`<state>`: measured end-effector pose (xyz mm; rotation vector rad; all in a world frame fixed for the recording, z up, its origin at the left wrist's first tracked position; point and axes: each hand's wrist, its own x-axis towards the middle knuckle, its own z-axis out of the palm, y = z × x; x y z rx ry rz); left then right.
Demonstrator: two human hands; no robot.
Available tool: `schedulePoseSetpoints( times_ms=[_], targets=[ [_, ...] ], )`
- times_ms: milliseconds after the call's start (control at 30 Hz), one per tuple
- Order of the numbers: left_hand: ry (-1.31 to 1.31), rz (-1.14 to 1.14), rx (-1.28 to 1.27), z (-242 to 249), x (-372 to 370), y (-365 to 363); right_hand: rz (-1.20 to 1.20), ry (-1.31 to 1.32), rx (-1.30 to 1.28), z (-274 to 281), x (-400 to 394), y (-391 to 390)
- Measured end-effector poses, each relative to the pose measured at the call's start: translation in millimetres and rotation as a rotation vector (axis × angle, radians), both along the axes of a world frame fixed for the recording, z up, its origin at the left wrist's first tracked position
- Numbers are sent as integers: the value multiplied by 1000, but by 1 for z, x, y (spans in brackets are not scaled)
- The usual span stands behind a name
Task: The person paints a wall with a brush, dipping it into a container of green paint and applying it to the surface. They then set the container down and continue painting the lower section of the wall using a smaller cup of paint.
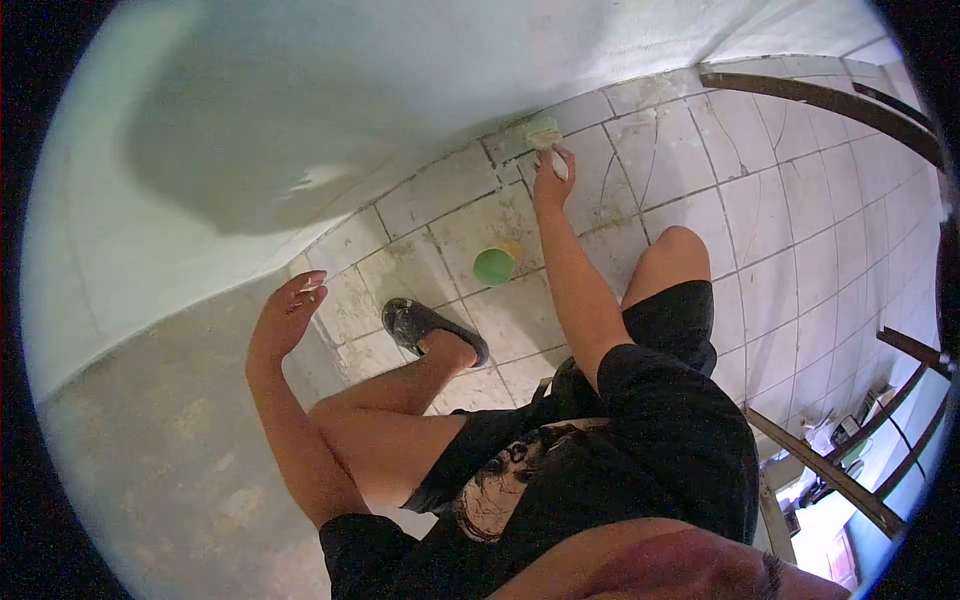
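Note:
My right hand [555,180] reaches down to the tiled floor at the foot of the wall. Its fingers are closed on a flat, squarish pale green tool [543,133] that looks like a wide brush or scraper; I cannot tell which. Off to the left, my left hand [288,312] hangs in the air near the wall, fingers loosely bent and apart, with whitish smears at the fingertips. Between the two hands a green cup [494,267] stands on the tiles, its round mouth toward me and its outside yellowish.
A pale wall [400,90] rises along the far side and carries a large shadow. Stained white floor tiles [740,200] spread right; bare grey concrete [180,440] lies left. My foot in a dark clog [410,325] rests near the cup. Dark bars [840,105] stand at the right.

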<state>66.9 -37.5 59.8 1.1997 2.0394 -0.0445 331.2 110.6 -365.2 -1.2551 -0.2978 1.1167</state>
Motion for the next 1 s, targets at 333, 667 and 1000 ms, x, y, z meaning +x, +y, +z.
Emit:
schedulePoseSetpoints(
  times_ms=[333, 667, 1000],
  targets=[
    [-34, 65, 32, 10, 0, -6, 9, 231, 17, 139, -12, 40],
    [-77, 0, 139, 24, 2, -10, -12, 307, 582, 292, -23, -2],
    [-34, -1, 150, 10, -7, -20, 222, -333, 447, 98, 12, -38]
  ],
)
